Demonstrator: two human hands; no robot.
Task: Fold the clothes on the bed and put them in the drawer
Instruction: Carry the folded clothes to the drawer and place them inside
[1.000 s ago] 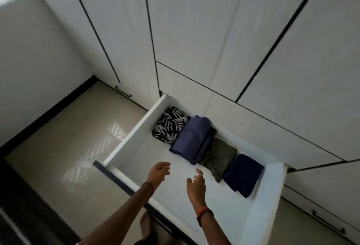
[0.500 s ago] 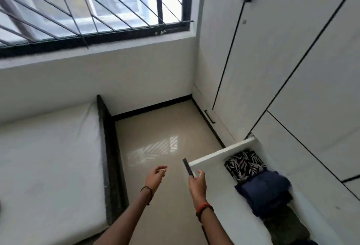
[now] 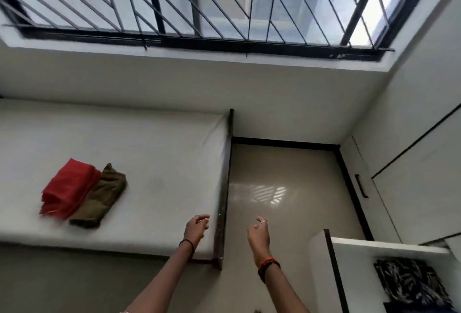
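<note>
Your left hand (image 3: 197, 225) and right hand (image 3: 258, 231) are in the lower middle of the frame, both loosely curled and holding nothing, probably kept free to take the next pieces. At middle left, on the bed (image 3: 162, 163), a folded red garment (image 3: 67, 189) lies touching a folded olive-brown garment (image 3: 102, 198), it seems ready for carrying. At lower right the drawer (image 3: 374, 246) stands open, with a leaf-print garment (image 3: 409, 280) already inside.

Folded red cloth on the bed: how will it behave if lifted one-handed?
The folded red cloth garment probably goes floppy: its layered edges look loose, so a one-point lift likely unfolds it. Thin fabric, likely light. It touches the folded olive-brown garment, so dragging may shift that.
</note>
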